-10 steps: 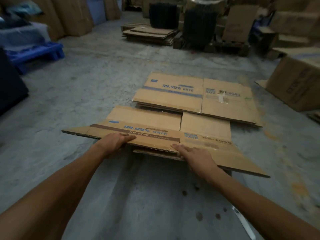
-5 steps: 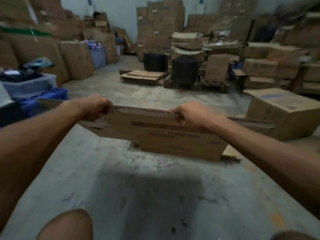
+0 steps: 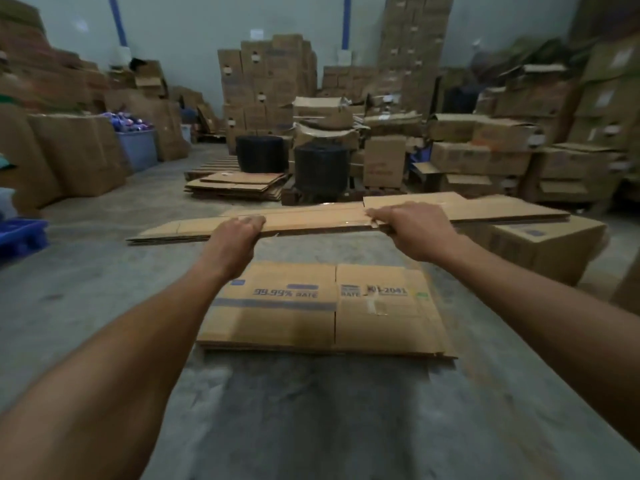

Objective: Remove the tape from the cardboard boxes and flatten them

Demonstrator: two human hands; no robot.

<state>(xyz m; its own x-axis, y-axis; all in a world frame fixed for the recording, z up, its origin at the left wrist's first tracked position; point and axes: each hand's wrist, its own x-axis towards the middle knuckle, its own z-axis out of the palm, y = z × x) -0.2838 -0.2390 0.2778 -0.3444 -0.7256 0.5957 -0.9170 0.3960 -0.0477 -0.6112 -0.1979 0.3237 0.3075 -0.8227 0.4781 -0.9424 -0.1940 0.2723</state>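
Note:
A flattened cardboard box [image 3: 311,218] hangs almost level in the air in front of me, seen nearly edge-on. My left hand [image 3: 235,237] grips its near edge left of centre. My right hand [image 3: 412,226] grips the same edge further right. Below it, a stack of flattened boxes [image 3: 301,320] with blue print and a strip of tape lies on the concrete floor [image 3: 311,427].
An unflattened cardboard box [image 3: 543,247] stands on the floor at the right. A blue pallet [image 3: 20,233] sits at the left edge. Further back are a pile of flat cardboard [image 3: 239,185], two black bins [image 3: 322,168] and tall stacks of boxes [image 3: 270,81].
I lifted the flattened box off the floor, raised it upright, then tipped it level and carried it forward over the floor stack. The view has risen with it.

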